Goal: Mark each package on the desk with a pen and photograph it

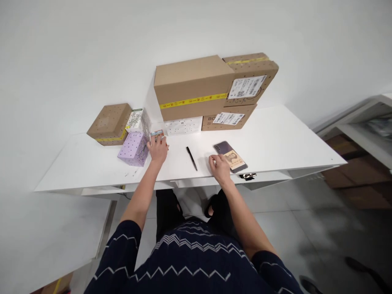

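My left hand [158, 150] reaches over a small colourful box [157, 133] beside the purple dotted box [134, 148], its fingers bent round the small box, part of which they hide. Curled and closed, my right hand [220, 168] rests near the table's front edge, against the left side of a smartphone [223, 148]. I see nothing in its fingers. The phone lies back up, with a yellowish printed card [235, 159] at its lower part. Between my hands lies a black pen [191, 158].
Behind are a large taped carton [192, 87], a labelled carton [255, 79] and a lower carton [211, 122], with a white dotted box [183, 125]. A brown box [110, 120] and a white printed box [137, 119] stand left on the white table [288, 139].
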Demonstrator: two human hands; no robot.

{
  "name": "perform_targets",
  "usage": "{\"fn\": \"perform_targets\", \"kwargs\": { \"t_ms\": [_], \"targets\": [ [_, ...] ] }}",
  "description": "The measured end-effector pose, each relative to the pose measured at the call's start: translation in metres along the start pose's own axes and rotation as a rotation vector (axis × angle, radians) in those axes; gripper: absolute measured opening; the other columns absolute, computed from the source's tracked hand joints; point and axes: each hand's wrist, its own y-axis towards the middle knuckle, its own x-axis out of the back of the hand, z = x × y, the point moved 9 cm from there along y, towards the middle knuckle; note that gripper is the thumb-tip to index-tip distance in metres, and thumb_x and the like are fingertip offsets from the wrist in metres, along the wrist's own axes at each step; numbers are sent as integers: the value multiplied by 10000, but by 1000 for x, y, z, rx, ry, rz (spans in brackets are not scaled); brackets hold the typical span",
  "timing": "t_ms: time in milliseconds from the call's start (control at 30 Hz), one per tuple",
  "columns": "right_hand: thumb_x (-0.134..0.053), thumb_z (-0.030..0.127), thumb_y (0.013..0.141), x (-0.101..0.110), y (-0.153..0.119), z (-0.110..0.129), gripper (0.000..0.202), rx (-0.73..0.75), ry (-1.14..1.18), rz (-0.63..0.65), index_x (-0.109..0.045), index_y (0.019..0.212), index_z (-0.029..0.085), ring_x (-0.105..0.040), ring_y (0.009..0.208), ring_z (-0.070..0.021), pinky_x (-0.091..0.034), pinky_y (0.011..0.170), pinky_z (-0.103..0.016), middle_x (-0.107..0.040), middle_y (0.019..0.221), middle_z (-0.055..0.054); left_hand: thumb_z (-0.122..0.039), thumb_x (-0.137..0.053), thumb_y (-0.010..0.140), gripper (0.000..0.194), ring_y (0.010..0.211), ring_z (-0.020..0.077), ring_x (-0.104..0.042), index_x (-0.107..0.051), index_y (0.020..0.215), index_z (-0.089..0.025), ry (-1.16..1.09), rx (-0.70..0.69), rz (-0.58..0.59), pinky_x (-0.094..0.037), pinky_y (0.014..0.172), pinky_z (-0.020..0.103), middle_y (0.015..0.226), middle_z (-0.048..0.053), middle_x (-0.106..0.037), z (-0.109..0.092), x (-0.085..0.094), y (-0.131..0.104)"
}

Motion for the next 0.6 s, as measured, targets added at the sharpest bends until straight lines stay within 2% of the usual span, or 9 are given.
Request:
{"fn": "perform_targets", "kwargs": {
  "t_ms": [133, 267, 333, 500, 600],
  "targets": [
    [-395, 360, 974, -19, -5, -1, 354, -57, 68, 104, -681, 903, 163, -585, 667, -181, -449, 671, -285, -630, 782, -86, -243, -522, 903, 433, 1301, 407, -382, -579, 1329, -195, -50, 10, 52, -313, 1030, 579, 1496, 138, -487, 21, -15, 44],
    [-386, 374, 970, -24, -7, -1, 357, -60, 70, 152, -673, 883, 181, -598, 673, -179, -437, 672, -276, -653, 769, -80, -155, -416, 914, 378, 1300, 394, -391, -646, 1213, -174, -133, 9, 37, -305, 1037, 578, 1481, 162, -495, 37, -19, 76],
    [-387, 377, 968, -23, -6, -1, 356, -58, 76, 149, -672, 865, 189, -603, 668, -179, -434, 664, -276, -659, 761, -77, -117, -396, 904, 364, 1304, 368, -414, -661, 1149, -160, -174, 6, 24, -296, 1064, 562, 1466, 178, -502, 43, -17, 89],
    [-403, 376, 965, -25, -7, -2, 344, -66, 101, 133, -673, 848, 196, -621, 679, -184, -427, 653, -278, -681, 783, -79, -148, -522, 850, 272, 1311, 308, -454, -640, 1086, -83, -411, -26, 1, -269, 1144, 502, 1362, 209, -565, 48, -11, 114],
    [-411, 373, 958, -26, -8, -3, 339, -83, 150, 119, -672, 844, 188, -618, 678, -188, -433, 651, -287, -676, 776, -78, -148, -518, 853, 307, 1316, 277, -463, -629, 1129, -71, -561, 30, -91, -254, 1173, 492, 1330, 181, -602, 49, 2, 122]
  ]
}}
